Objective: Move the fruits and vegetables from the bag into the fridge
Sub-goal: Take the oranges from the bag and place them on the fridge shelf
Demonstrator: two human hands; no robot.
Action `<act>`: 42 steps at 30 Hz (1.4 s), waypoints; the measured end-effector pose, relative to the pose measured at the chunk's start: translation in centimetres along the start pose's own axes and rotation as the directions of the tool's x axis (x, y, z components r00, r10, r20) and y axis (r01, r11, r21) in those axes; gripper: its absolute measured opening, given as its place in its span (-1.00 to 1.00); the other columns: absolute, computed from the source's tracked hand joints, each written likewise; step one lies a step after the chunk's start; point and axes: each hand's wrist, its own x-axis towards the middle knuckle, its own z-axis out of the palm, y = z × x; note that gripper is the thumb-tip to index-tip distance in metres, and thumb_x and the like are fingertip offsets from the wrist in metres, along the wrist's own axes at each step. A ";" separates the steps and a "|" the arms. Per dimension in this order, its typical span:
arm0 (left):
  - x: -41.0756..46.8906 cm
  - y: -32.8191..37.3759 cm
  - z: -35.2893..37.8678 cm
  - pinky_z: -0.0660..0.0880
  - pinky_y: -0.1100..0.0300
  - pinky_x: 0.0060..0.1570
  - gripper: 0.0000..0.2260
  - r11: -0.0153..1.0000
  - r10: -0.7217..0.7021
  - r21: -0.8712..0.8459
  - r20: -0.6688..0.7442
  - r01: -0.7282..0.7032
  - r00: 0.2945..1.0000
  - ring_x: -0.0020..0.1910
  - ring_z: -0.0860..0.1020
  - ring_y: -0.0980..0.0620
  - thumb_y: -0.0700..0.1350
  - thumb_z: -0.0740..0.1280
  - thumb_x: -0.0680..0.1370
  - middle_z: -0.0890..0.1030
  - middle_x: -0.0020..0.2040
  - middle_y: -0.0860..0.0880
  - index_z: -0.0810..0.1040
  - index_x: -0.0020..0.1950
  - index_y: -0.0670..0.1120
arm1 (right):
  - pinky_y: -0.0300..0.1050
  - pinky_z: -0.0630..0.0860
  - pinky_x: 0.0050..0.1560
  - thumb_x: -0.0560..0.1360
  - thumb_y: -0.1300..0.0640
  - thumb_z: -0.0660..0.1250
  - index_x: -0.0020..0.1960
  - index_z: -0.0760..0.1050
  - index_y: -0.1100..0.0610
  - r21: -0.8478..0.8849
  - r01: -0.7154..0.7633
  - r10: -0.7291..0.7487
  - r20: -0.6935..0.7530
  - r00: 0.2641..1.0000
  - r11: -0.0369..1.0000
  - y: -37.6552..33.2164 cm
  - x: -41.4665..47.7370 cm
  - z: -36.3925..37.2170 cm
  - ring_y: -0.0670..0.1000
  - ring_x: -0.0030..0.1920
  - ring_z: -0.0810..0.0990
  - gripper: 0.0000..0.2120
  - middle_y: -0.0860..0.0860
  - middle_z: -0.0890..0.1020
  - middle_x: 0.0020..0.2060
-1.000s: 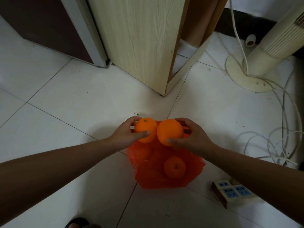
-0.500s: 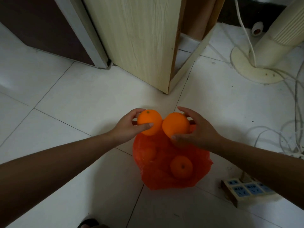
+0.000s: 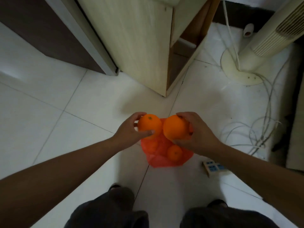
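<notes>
1. Hands. The left hand grasps the left orange, with the thumb across its near side and the fingers curled over the far side. The green stem end faces up. The right hand grasps the right orange in the same way. The two fruits touch side by side above the red plastic bag.

2. Bag. It lies on the white tiled floor, open at the top. A third orange rests inside it in plain sight. A rounded orange shape shows dimly through the film, and its identity cannot be confirmed. The far part of the bag is covered by the hands and the held fruits.

3. Markings. The power strip has blue sockets. Any printing on it is too small to read, and the right forearm hides one end.

4. Cut off. The tower fan and the wooden cabinet run out of frame at the top. The dark panel with a silver edge at upper left cannot be identified as the fridge.
</notes>
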 end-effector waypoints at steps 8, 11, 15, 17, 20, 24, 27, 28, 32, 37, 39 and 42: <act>-17.1 22.2 -7.0 0.45 0.36 -0.18 -0.45 0.998 -0.024 -0.063 -0.028 0.022 0.999 0.11 0.47 0.06 -0.05 0.49 0.37 0.41 0.21 0.09 0.35 0.28 0.12 | 0.09 0.57 0.03 0.19 -0.05 0.51 0.33 0.30 -0.03 0.172 -0.035 0.055 -0.114 0.992 0.984 -19.8 -13.7 -13.9 -0.04 0.18 0.41 -0.23 -0.02 0.37 0.25; -23.1 30.8 -9.3 0.43 0.36 -0.19 -0.47 0.998 -0.009 -0.065 -0.057 0.005 0.998 0.14 0.46 0.05 -0.04 0.48 0.38 0.39 0.22 0.10 0.33 0.28 0.14 | 0.03 0.57 0.05 0.19 -0.10 0.48 0.33 0.29 0.00 0.171 0.020 0.012 -0.179 0.984 0.985 -27.1 -18.5 -19.6 -0.04 0.18 0.41 -0.23 -0.01 0.38 0.26; -30.5 39.9 -10.4 0.41 0.36 -0.20 -0.47 0.993 -0.004 -0.119 -0.138 -0.012 0.990 0.14 0.43 0.04 -0.04 0.45 0.41 0.36 0.20 0.10 0.33 0.31 0.10 | 0.08 0.56 0.07 0.26 0.04 0.56 0.34 0.26 -0.03 0.157 0.121 -0.087 -0.209 0.974 0.980 -33.4 -23.9 -26.2 -0.10 0.18 0.38 -0.24 -0.09 0.33 0.27; -33.9 42.7 -10.5 0.41 0.36 -0.18 -0.48 0.988 0.013 -0.148 -0.210 -0.045 0.978 0.14 0.42 0.04 -0.04 0.44 0.43 0.36 0.22 0.09 0.32 0.32 0.10 | 0.03 0.56 0.06 0.27 0.04 0.54 0.35 0.27 -0.02 0.161 0.191 -0.155 -0.211 0.965 0.968 -35.3 -25.6 -28.5 -0.20 0.19 0.37 -0.26 -0.23 0.29 0.25; -38.5 44.5 -10.7 0.41 0.36 -0.15 -0.46 0.976 0.003 -0.201 -0.346 -0.078 0.938 0.15 0.42 0.06 -0.02 0.44 0.43 0.37 0.25 0.10 0.31 0.34 0.13 | -0.11 0.56 -0.01 0.28 0.00 0.51 0.36 0.26 -0.10 0.218 0.241 -0.209 -0.161 0.965 0.946 -38.1 -27.3 -30.0 -0.22 0.20 0.39 -0.27 -0.32 0.27 0.23; -45.1 43.5 -11.7 0.40 0.36 -0.08 -0.44 0.977 -0.009 -0.188 -0.511 -0.101 0.860 0.17 0.41 0.09 0.00 0.46 0.41 0.37 0.26 0.13 0.31 0.33 0.16 | -0.15 0.52 0.00 0.32 0.01 0.49 0.29 0.27 -0.28 0.253 0.282 -0.290 -0.003 0.957 0.926 -42.1 -28.8 -29.2 -0.15 0.19 0.41 -0.35 -0.40 0.28 0.19; -50.4 41.4 -13.3 0.43 0.29 -0.04 -0.43 0.970 -0.077 -0.231 -0.586 -0.076 0.807 0.17 0.42 0.08 0.04 0.50 0.37 0.39 0.26 0.14 0.32 0.29 0.20 | -0.08 0.54 0.07 0.32 0.01 0.50 0.29 0.27 -0.32 0.222 0.330 -0.368 0.166 0.915 0.918 -45.8 -29.5 -27.1 -0.12 0.22 0.40 -0.35 -0.37 0.29 0.22; -52.2 40.6 -13.9 0.44 0.28 -0.04 -0.42 0.965 -0.100 -0.252 -0.608 -0.072 0.788 0.18 0.43 0.07 0.08 0.50 0.34 0.39 0.26 0.14 0.32 0.28 0.21 | -0.09 0.55 0.07 0.32 0.02 0.50 0.29 0.28 -0.31 0.212 0.365 -0.407 0.214 0.888 0.907 -47.0 -29.8 -26.1 -0.12 0.23 0.40 -0.34 -0.33 0.30 0.24; -58.4 37.0 -15.8 0.44 0.37 -0.11 -0.39 0.937 -0.189 -0.340 -0.680 -0.077 0.708 0.14 0.44 0.14 0.16 0.42 0.26 0.40 0.26 0.16 0.32 0.27 0.23 | -0.20 0.56 0.03 0.31 0.01 0.52 0.29 0.28 -0.29 0.150 0.518 -0.536 0.336 0.774 0.842 -52.0 -31.0 -21.5 -0.22 0.22 0.37 -0.33 -0.36 0.26 0.26; -64.3 31.0 -18.4 0.46 0.36 -0.12 -0.41 0.848 -0.335 -0.506 -0.742 -0.158 0.580 0.11 0.47 0.15 0.05 0.51 0.35 0.42 0.26 0.12 0.35 0.31 0.16 | -0.11 0.58 0.04 0.29 0.04 0.54 0.31 0.31 -0.19 0.131 0.596 -0.591 0.409 0.695 0.792 -57.0 -32.3 -13.5 -0.15 0.22 0.39 -0.32 -0.35 0.29 0.25; -66.6 28.1 -20.0 0.48 0.33 -0.10 -0.45 0.828 -0.368 -0.532 -0.754 -0.176 0.544 0.13 0.48 0.11 0.01 0.49 0.38 0.43 0.26 0.11 0.36 0.32 0.16 | -0.04 0.59 0.03 0.27 0.06 0.56 0.31 0.33 -0.14 0.133 0.613 -0.602 0.431 0.672 0.779 -59.2 -32.9 -9.6 -0.11 0.23 0.40 -0.31 -0.28 0.32 0.27; -70.8 23.6 -23.5 0.51 0.28 -0.06 -0.41 0.823 -0.389 -0.539 -0.764 -0.178 0.515 0.17 0.49 0.08 0.07 0.51 0.33 0.44 0.25 0.13 0.37 0.30 0.18 | -0.03 0.60 0.03 0.25 0.05 0.57 0.31 0.34 -0.11 0.150 0.629 -0.619 0.449 0.644 0.763 -62.6 -34.2 -3.2 -0.09 0.24 0.41 -0.30 -0.22 0.36 0.28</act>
